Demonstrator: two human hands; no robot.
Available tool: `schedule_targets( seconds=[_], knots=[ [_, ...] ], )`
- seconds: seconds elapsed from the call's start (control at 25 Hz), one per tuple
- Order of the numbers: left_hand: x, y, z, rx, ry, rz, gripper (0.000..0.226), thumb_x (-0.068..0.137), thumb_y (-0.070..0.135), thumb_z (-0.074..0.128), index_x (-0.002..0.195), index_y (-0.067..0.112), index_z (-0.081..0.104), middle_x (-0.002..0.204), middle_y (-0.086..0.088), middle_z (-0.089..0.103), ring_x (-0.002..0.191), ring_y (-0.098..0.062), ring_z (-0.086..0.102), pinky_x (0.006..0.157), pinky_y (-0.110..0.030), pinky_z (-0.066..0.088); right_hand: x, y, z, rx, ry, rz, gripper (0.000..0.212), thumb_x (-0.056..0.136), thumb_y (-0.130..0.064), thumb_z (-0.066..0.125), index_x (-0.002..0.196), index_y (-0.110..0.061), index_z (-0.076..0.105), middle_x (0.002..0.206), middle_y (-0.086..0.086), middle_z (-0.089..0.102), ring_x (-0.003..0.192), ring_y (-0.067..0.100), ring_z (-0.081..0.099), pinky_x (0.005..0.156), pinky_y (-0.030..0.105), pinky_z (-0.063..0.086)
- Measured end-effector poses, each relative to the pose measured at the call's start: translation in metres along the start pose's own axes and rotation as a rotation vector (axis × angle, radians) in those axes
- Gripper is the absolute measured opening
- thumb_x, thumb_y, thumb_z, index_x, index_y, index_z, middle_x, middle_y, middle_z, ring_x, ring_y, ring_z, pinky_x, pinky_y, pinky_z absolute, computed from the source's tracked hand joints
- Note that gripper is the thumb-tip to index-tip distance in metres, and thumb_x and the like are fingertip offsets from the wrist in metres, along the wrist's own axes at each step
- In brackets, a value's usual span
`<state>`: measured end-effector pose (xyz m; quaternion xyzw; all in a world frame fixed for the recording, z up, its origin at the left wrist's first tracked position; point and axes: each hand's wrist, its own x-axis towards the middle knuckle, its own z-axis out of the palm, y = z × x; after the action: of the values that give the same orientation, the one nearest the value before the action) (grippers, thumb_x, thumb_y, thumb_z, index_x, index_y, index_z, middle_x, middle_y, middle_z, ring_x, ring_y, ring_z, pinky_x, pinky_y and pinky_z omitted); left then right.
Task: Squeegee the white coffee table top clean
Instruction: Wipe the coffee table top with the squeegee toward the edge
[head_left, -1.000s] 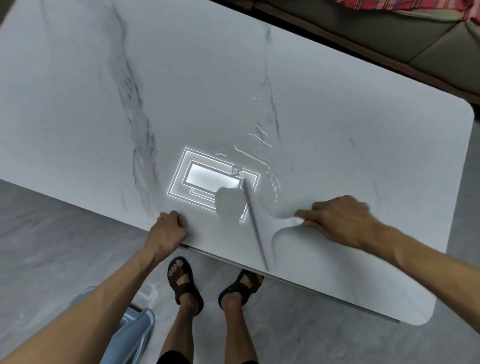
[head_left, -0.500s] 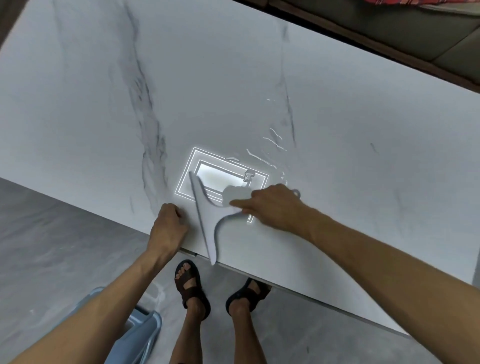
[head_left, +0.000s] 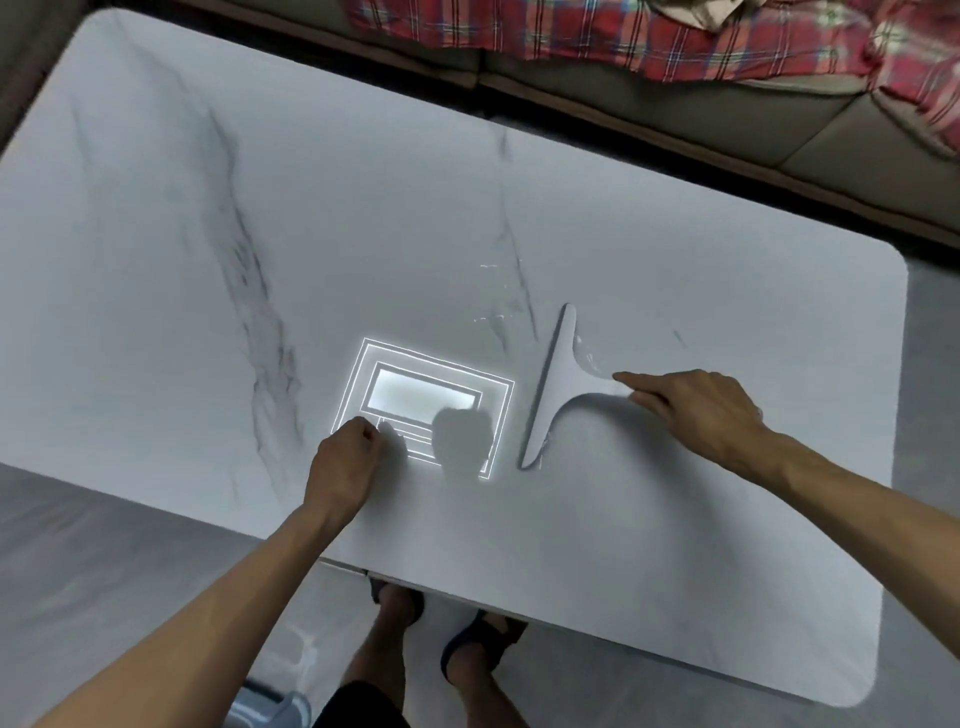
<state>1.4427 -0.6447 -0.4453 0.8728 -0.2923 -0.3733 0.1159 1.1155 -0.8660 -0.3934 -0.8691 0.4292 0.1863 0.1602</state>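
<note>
Right hand pinched the squeegee by its handle end, blade edge down on the white surface just beside water streaks (likely set to drag them off). Left hand rested as an empty fist left of the blade, probably bracing

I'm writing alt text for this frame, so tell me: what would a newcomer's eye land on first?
First the bright rectangular glare of a light mirrored in the white marbled table top, near its front edge. Just right of it sits the white squeegee, its handle gripped by the right hand, while the left hand rests as a fist at the glare's near-left corner. A red plaid cloth along the top edge adds the only strong colour.
</note>
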Motion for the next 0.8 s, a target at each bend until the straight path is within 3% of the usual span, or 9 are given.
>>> schedule_targets(
  seconds=[0.12,0.24,0.32,0.4,0.44,0.48,0.56,0.68,0.8],
  knots=[
    [0.025,0.016,-0.013,0.028,0.023,0.035,0.033,0.098,0.036,0.038,0.087,0.011,0.057,0.086,-0.005,0.065,0.081,-0.031,0.060,0.067,-0.035,0.045,0.030,-0.030,-0.016,0.120,0.070,0.043,0.035,0.101,-0.045,0.034,0.133,-0.049,0.047,0.112,-0.009,0.071,0.098,0.026,0.065,0.069,0.031,0.042],
    [0.068,0.041,-0.021,0.040,0.025,0.060,0.036,0.094,0.031,0.040,0.068,0.007,0.047,0.075,-0.006,0.055,0.070,-0.031,0.056,0.055,-0.031,0.037,0.095,-0.059,-0.044,0.312,0.161,0.214,0.036,0.101,-0.041,0.031,0.133,-0.037,0.049,0.109,0.002,0.069,0.098,0.034,0.061,0.073,0.031,0.036],
    [0.098,0.057,-0.022,0.108,0.000,0.120,0.034,0.091,0.022,0.042,0.059,0.010,0.037,0.075,-0.008,0.046,0.078,-0.036,0.054,0.059,-0.033,0.038,0.150,-0.073,-0.068,0.416,0.182,0.301,0.038,0.101,-0.036,0.030,0.136,-0.029,0.045,0.114,0.009,0.066,0.103,0.039,0.057,0.079,0.035,0.040],
    [0.122,0.072,-0.019,0.213,-0.082,0.209,0.016,0.086,0.015,0.049,0.071,0.008,0.048,0.088,-0.013,0.046,0.095,-0.035,0.051,0.075,-0.037,0.042,0.206,-0.080,-0.093,0.543,0.185,0.396,0.038,0.100,-0.031,0.029,0.135,-0.029,0.043,0.121,0.010,0.061,0.103,0.039,0.055,0.078,0.041,0.048],
    [0.131,0.075,-0.016,0.266,-0.136,0.254,0.007,0.083,0.012,0.051,0.085,0.006,0.054,0.097,-0.016,0.048,0.102,-0.034,0.049,0.083,-0.039,0.043,0.230,-0.081,-0.101,0.599,0.181,0.445,0.033,0.099,-0.029,0.028,0.127,-0.032,0.046,0.118,0.010,0.060,0.096,0.037,0.055,0.064,0.041,0.051],
    [0.138,0.077,-0.012,0.311,-0.176,0.280,0.018,0.081,0.011,0.051,0.098,0.005,0.055,0.107,-0.018,0.048,0.108,-0.036,0.046,0.090,-0.040,0.042,0.252,-0.082,-0.107,0.615,0.176,0.480,0.027,0.098,-0.028,0.027,0.116,-0.032,0.046,0.111,0.010,0.059,0.087,0.034,0.052,0.051,0.036,0.047],
    [0.145,0.082,-0.006,0.384,-0.244,0.282,0.030,0.081,0.011,0.048,0.110,0.004,0.049,0.122,-0.028,0.044,0.119,-0.042,0.040,0.099,-0.041,0.038,0.281,-0.081,-0.112,0.511,0.163,0.473,0.029,0.098,-0.026,0.025,0.121,-0.025,0.044,0.101,0.008,0.051,0.081,0.032,0.044,0.043,0.026,0.037],
    [0.151,0.096,-0.009,0.337,-0.315,0.230,0.016,0.084,0.014,0.048,0.098,0.011,0.042,0.119,-0.027,0.042,0.116,-0.040,0.039,0.096,-0.038,0.039,0.282,-0.077,-0.104,0.367,0.137,0.392,0.037,0.100,-0.027,0.026,0.134,-0.019,0.040,0.098,0.013,0.056,0.079,0.035,0.048,0.046,0.028,0.038],
    [0.155,0.107,-0.016,0.298,-0.414,0.168,0.015,0.086,0.019,0.049,0.097,0.012,0.042,0.120,-0.029,0.042,0.118,-0.041,0.037,0.100,-0.040,0.041,0.235,-0.065,-0.081,0.250,0.106,0.275,0.042,0.103,-0.029,0.029,0.143,-0.020,0.036,0.112,0.024,0.064,0.092,0.047,0.059,0.072,0.043,0.047]
  ],
)
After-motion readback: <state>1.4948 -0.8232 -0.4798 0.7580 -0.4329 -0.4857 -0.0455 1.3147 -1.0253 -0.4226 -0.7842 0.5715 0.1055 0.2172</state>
